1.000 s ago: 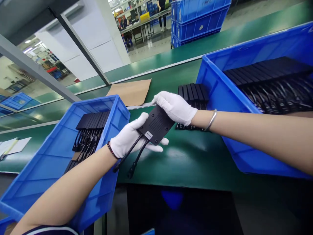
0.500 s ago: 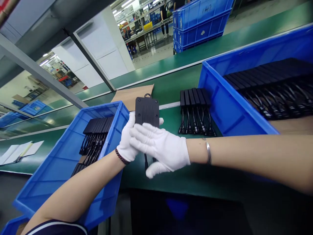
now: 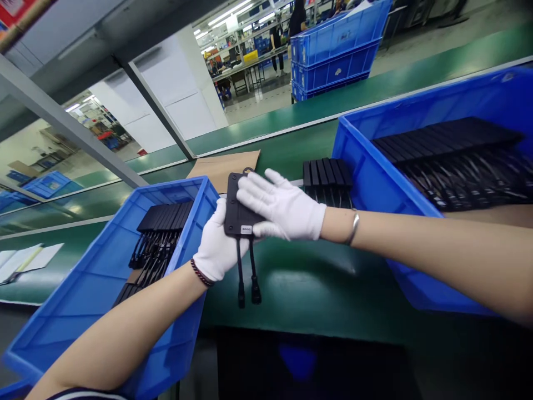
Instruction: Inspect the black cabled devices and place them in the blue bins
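Note:
My left hand [image 3: 213, 249], in a white glove, supports a flat black box with two cables [image 3: 234, 215] from below and along its left side. The box has screws at its corners, a hanging loop at the top and a small pale label at its lower edge. Both short cables hang down over the bench and end in black connectors. My right hand [image 3: 285, 205], also gloved in white, lies flat across the upper right of the box with its fingers stretched out, covering part of the surface.
A blue crate [image 3: 94, 272] with several similar boxes stands at the left. Another blue crate [image 3: 375, 178] at the right holds more, and a row of boxes [image 3: 327, 173] lies beside it. Brown cardboard [image 3: 225, 166] lies behind my hands on the green bench [image 3: 308, 283].
My right hand has slid up the box from its lower part, uncovering the label and both cables. My left hand still holds the box. The whole view has shifted slightly.

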A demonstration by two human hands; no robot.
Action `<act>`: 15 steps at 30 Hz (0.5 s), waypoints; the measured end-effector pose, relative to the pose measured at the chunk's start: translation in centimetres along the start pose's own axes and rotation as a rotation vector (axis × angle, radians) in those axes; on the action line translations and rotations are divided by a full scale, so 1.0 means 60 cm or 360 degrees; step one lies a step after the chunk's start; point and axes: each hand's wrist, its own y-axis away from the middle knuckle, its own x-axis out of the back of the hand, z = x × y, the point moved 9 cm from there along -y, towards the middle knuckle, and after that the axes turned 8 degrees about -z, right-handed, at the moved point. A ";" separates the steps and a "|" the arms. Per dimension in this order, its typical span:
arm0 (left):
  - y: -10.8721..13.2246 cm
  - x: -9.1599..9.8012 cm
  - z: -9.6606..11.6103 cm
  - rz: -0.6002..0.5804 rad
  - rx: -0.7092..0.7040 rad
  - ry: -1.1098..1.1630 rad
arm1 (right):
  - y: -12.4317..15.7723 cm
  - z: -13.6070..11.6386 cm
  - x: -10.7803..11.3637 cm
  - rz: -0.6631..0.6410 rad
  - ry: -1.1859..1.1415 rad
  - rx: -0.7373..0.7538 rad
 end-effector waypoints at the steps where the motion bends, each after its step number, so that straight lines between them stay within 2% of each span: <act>1: 0.000 -0.002 0.000 -0.0040 0.0017 -0.0019 | 0.001 0.033 0.005 0.0027 -0.0023 -0.0207; 4: 0.000 0.001 -0.001 -0.0088 0.0036 -0.0052 | 0.024 0.114 -0.008 0.0010 -0.0408 -0.0874; 6: -0.003 0.003 -0.004 -0.0146 0.0036 -0.0028 | 0.040 0.131 -0.041 -0.0062 -0.0845 -0.1124; 8: -0.010 0.004 -0.007 -0.0200 0.0025 0.0016 | 0.038 0.117 -0.063 -0.0067 -0.1202 -0.1078; 10: -0.015 0.010 -0.007 -0.0167 -0.0004 0.0041 | 0.030 0.095 -0.064 0.0005 -0.1401 -0.0925; 13: -0.013 0.012 -0.011 -0.0104 0.0021 0.0029 | 0.026 0.083 -0.050 0.0096 -0.1479 -0.0890; 15: -0.006 -0.002 -0.020 -0.0198 0.0132 -0.0057 | 0.027 0.094 -0.030 0.0211 -0.1390 -0.0941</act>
